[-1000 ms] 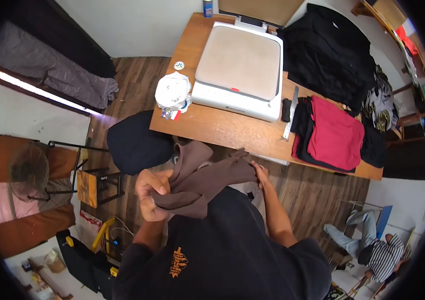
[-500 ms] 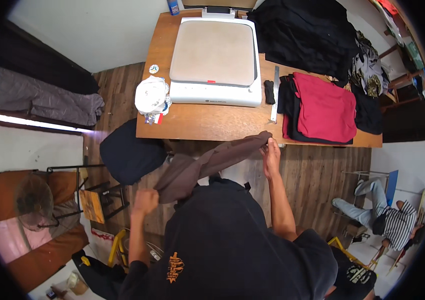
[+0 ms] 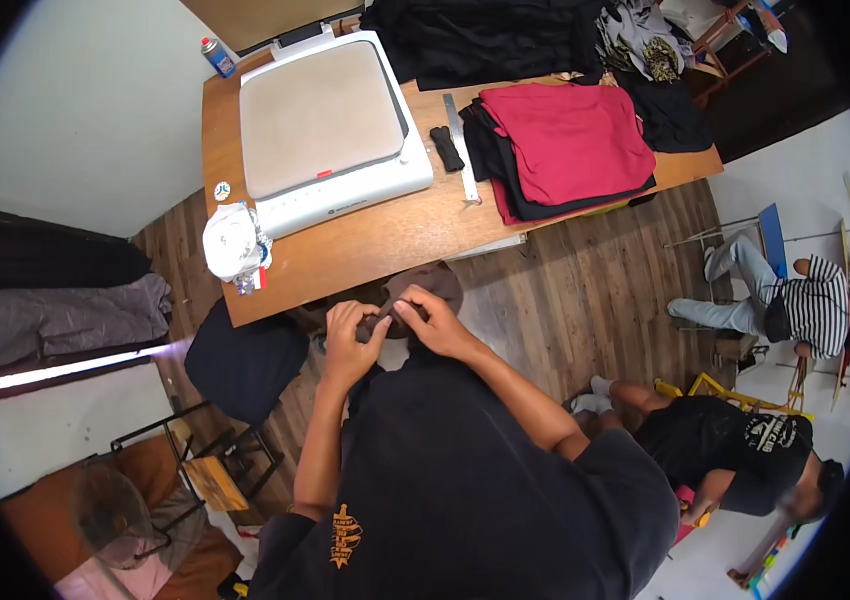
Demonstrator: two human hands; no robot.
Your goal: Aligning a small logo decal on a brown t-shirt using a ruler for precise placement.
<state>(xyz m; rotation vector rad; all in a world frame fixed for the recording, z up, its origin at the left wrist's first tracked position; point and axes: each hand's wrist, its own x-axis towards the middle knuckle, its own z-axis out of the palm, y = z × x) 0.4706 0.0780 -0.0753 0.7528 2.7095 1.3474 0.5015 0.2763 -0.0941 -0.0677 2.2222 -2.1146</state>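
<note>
A dark brown cloth (image 3: 441, 286), bunched up, hangs in front of me just off the table's near edge. My left hand (image 3: 353, 340) pinches it between thumb and fingers. Close beside, almost touching, my right hand (image 3: 433, 318) grips the same cloth with thumb and forefinger. Part of the cloth lies hidden behind my hands, and its full shape cannot be made out. Beyond it stands the wooden table (image 3: 375, 240), which bears a white machine (image 3: 350, 200) with a flat beige pad (image 3: 320, 115) on top.
Folded red cloth (image 3: 575, 135) lies on black pieces at the table's right, near a metal ruler (image 3: 462, 150) and a black bundle (image 3: 447, 148). A white roll (image 3: 232, 242) sits at the left corner. A dark covered seat (image 3: 245, 360) stands below; two people sit at right.
My hands, wide apart before with the brown cloth stretched between them, have come together, and the cloth is now bunched. The view has turned, shifting the table up and left.
</note>
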